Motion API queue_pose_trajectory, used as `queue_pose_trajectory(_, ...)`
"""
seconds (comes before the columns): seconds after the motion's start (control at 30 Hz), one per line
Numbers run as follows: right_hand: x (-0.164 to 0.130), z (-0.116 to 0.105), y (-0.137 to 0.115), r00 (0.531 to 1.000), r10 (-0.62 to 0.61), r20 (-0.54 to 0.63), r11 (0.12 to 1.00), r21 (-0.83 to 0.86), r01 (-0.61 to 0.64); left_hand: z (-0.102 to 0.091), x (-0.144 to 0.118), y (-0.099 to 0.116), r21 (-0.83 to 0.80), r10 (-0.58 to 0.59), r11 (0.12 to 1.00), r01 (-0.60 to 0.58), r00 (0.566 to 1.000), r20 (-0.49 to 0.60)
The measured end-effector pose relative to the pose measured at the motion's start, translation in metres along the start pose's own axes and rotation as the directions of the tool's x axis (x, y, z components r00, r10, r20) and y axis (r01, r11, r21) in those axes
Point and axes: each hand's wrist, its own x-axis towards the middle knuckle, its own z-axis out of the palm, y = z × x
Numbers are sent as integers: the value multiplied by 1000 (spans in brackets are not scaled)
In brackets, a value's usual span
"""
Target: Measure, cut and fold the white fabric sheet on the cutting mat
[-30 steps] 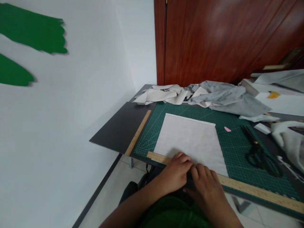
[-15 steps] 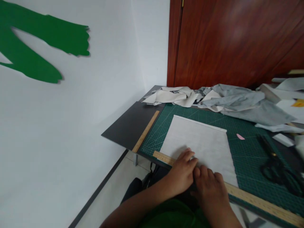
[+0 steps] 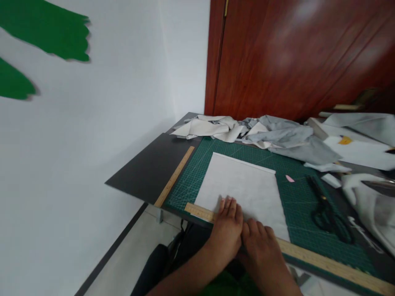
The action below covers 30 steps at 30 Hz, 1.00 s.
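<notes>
White fabric sheet [image 3: 243, 191] on green gridded cutting mat [image 3: 305, 201], tan wooden ruler [image 3: 324, 263].

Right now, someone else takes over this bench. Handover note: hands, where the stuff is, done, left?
Left hand: flat, fingers pressing the long wooden ruler and the near edge of the white sheet.
Right hand: curled beside it on the same ruler; whether it holds anything cannot be seen.
Sheet lies squared on the green cutting mat, ruler across its near edge. Second ruler along the mat's left side. Black scissors lie untouched to the right, fabric pile at the back.
Done: sheet and ruler lined up. No cut or mark visible yet.
</notes>
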Motion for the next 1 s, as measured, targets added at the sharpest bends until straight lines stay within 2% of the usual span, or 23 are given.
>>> queue_pose_trajectory(0.1, 8, -2, -15, 997, 81, -18, 983, -162, -83, 1, 1, -7, -30, 11, 999, -12, 1000, -23)
queue_pose_trajectory(0.2, 16, 0, -26, 982, 191, -3, 952, -242, -186, 1, 2, -15, -61, 63, 996, -64, 998, -23)
queue_pose_trajectory(0.33, 21, 2, -33, 957, 288, 40, 930, -249, -270, -3, 0, -20, -95, 116, 988, -121, 991, -63)
queue_pose_trajectory(0.47, 22, 4, -32, 956, 276, 99, 946, -206, -252, -9, -5, -18, -106, 55, 992, -69, 989, -135)
queue_pose_trajectory(0.6, 25, 0, -32, 948, 289, 133, 951, -151, -269, -19, -9, -19, -113, 121, 985, -130, 990, -77)
queue_pose_trajectory(0.7, 31, -9, -34, 917, 330, 223, 944, -99, -315, -28, -9, -22, -136, 169, 976, -169, 986, -15)
queue_pose_trajectory(0.8, 39, -22, -34, 886, 342, 312, 938, -62, -340, -37, -5, -29, -155, 172, 975, -160, 983, 70)
queue_pose_trajectory(0.9, 44, -34, -33, 859, 355, 369, 929, -41, -367, -48, 0, -47, -62, 130, 990, -126, 990, 62)
queue_pose_trajectory(0.97, 45, -38, -32, 852, 360, 379, 925, -30, -378, -59, 0, -70, 109, 73, 992, -67, 996, -53)
queue_pose_trajectory(1.0, 45, -39, -31, 854, 359, 376, 925, -24, -378, -67, -2, -83, 204, 6, 979, 22, 991, -136)
